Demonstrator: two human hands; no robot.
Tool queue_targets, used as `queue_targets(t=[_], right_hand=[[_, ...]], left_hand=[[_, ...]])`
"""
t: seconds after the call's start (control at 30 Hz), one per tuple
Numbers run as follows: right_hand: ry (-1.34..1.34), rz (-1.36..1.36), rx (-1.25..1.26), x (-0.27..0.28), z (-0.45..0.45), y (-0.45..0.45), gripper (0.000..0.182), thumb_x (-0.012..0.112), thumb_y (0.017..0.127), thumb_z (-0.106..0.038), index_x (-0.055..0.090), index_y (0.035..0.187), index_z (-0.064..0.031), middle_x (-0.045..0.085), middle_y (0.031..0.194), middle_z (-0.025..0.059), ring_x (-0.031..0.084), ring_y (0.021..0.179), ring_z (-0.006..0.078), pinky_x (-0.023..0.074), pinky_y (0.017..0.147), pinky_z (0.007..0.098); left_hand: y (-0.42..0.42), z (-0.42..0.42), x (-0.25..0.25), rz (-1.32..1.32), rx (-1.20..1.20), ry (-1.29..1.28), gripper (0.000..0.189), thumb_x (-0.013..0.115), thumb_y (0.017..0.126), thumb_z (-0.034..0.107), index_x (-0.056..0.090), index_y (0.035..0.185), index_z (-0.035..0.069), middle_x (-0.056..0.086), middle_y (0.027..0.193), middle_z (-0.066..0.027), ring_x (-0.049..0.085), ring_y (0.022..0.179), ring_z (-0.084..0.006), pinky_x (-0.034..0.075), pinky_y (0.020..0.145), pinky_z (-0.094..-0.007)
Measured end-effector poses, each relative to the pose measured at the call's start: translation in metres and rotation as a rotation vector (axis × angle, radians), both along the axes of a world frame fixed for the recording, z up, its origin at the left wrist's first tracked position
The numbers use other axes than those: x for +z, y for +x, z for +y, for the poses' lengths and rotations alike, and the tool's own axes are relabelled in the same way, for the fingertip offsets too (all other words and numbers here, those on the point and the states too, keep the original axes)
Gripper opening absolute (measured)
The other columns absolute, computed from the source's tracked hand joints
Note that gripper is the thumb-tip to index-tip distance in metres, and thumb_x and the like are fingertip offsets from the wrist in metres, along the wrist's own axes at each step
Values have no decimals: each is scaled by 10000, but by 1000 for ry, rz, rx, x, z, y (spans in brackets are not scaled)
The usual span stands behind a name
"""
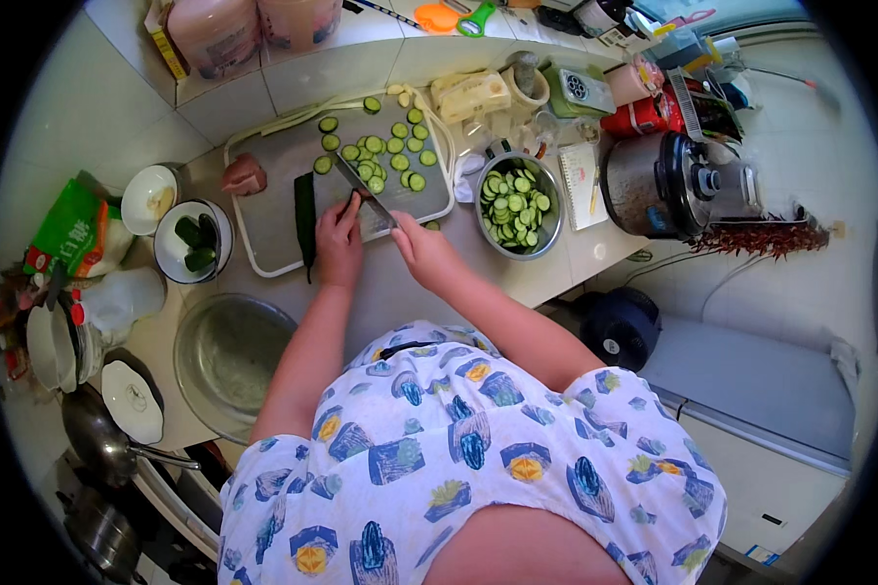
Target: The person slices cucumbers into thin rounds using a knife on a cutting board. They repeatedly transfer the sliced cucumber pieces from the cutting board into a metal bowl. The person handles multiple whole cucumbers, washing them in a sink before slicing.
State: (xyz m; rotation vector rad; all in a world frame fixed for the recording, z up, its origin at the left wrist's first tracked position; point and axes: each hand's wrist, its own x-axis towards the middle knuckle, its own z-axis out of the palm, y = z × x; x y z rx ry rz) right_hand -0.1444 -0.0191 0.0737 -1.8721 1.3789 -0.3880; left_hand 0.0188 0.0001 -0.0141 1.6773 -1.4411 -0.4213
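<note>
My right hand (pixel 428 256) grips the handle of a kitchen knife (pixel 366 191), its blade slanting up and left over the tray-like cutting board (pixel 274 238). Close against the blade, my left hand (pixel 339 245) has its fingers bent. A small dark piece shows at its fingertips, but what lies under the hand is hidden. A whole dark-green cucumber (pixel 304 219) lies just left of it. Cucumber slices (pixel 372 145) are scattered on the board beyond and right of the blade. A piece of raw meat (pixel 244 175) sits at the board's left edge, and peeled garlic cloves (pixel 401 93) at its far corner.
Right of the board stands a metal pot (pixel 556 227) of cucumber slices, then a spiral notepad (pixel 579 186) and an electric pressure cooker (pixel 651 186). At left are a bowl of dark-green pieces (pixel 223 256), a white bowl (pixel 135 197) and a large metal basin (pixel 201 365).
</note>
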Motion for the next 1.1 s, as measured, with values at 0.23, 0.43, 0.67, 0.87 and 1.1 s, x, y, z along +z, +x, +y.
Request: queue_targets(t=[0.23, 0.43, 0.67, 0.87, 1.1], right_hand=[[-44, -21, 5, 7, 14, -8, 313, 491, 1009, -243, 509, 1278, -84, 665, 875, 274, 629, 819, 483, 493, 702, 557], [-5, 25, 6, -10, 0, -4, 320, 503, 1006, -243, 519, 1279, -76, 661, 856, 271, 629, 818, 479, 497, 699, 538], [-26, 45, 33, -2, 8, -5, 328, 508, 1005, -242, 516, 1292, -81, 659, 840, 264, 632, 803, 472, 499, 678, 516], [37, -35, 15, -1, 5, -1, 299, 492, 1009, -246, 505, 1266, -93, 660, 846, 273, 625, 795, 486, 488, 683, 555], [4, 3, 9, -13, 6, -3, 309, 492, 1008, -252, 505, 1265, -80, 656, 836, 279, 625, 799, 486, 486, 682, 557]], left_hand=[[4, 1, -5, 21, -25, 15, 447, 663, 857, 41, 664, 1280, 183, 629, 1094, -111, 588, 1016, -295, 477, 909, -377], [3, -2, -3, 23, -18, 18, 428, 656, 848, 29, 677, 1252, 169, 644, 1064, -108, 601, 1000, -298, 498, 884, -380], [4, 0, -5, 58, 13, 5, 407, 671, 851, 56, 683, 1242, 167, 656, 1083, -106, 610, 1007, -295, 499, 895, -385], [7, 0, -9, 23, 12, -17, 374, 683, 852, 82, 697, 1216, 161, 672, 1113, -101, 614, 1007, -294, 497, 903, -384], [4, -1, -1, 61, 34, 21, 341, 682, 856, 86, 708, 1191, 148, 684, 1147, -81, 623, 1024, -281, 499, 910, -366]])
